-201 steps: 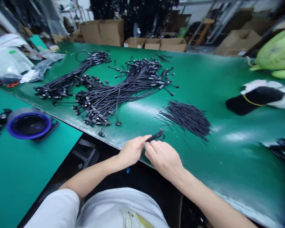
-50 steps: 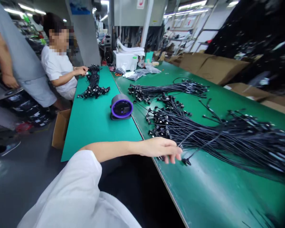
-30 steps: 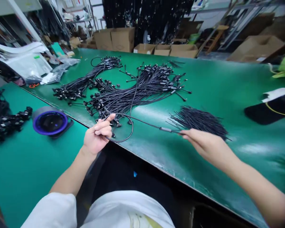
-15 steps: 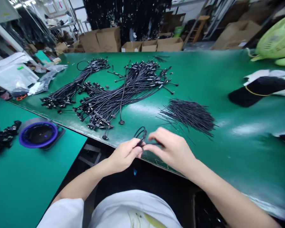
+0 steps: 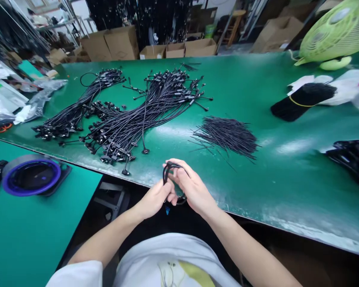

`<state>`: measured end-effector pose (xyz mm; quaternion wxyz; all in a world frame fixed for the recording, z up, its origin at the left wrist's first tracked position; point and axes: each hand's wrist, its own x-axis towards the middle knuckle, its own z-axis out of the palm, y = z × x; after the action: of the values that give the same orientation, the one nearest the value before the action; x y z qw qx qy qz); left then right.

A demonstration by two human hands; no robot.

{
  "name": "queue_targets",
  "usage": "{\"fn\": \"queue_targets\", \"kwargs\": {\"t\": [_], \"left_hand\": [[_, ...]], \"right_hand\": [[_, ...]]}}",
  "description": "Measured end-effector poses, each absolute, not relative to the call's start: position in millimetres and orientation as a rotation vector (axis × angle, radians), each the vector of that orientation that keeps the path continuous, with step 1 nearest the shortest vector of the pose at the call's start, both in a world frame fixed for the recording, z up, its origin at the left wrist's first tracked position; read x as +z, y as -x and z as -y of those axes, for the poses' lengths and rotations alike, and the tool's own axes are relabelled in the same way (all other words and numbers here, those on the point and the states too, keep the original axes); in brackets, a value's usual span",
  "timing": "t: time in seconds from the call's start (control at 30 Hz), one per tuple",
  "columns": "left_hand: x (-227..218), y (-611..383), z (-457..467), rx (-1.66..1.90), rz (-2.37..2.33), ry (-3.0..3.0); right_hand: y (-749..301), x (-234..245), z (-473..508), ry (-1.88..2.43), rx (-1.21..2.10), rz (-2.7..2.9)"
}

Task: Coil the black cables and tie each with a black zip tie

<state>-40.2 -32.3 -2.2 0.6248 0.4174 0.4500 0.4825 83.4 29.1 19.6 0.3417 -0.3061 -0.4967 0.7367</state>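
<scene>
A black cable (image 5: 165, 173), looped into a small coil, is held between both hands over the table's front edge. My left hand (image 5: 159, 196) is closed on the coil's left side, thumb on top. My right hand (image 5: 194, 187) curves around the upper and right side of the loop, its fingers wrapped on the cable. The cable's ends are mostly hidden by the fingers. Beyond the hands lies a large pile of black cables (image 5: 137, 115) with connectors at their ends. A heap of thin black ties (image 5: 229, 136) sits to the right of it.
Another cable bundle (image 5: 86, 99) lies at the left of the green table (image 5: 257, 175). A purple-rimmed round dish (image 5: 56, 175) stands on the lower left surface. Farther right are a banded black bundle (image 5: 302, 101), coiled black cables (image 5: 354, 159) and a green fan (image 5: 332, 34).
My right hand has moved in from the right and now wraps the cable loop. The coil is larger and nearer to me. The view has shifted to the right.
</scene>
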Motion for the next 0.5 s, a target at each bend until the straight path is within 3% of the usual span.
{"fn": "queue_targets", "kwargs": {"t": [0.23, 0.5], "left_hand": [[-0.6, 47.5, 45.5, 0.640, -1.214, -1.383], [2.5, 39.3, 43.5, 0.780, -0.909, -1.160]], "right_hand": [[-80.1, 15.2, -9.8, 0.723, 1.980, 1.200], [-79.4, 33.9, -18.0, 0.530, 2.073, 1.037]]}}
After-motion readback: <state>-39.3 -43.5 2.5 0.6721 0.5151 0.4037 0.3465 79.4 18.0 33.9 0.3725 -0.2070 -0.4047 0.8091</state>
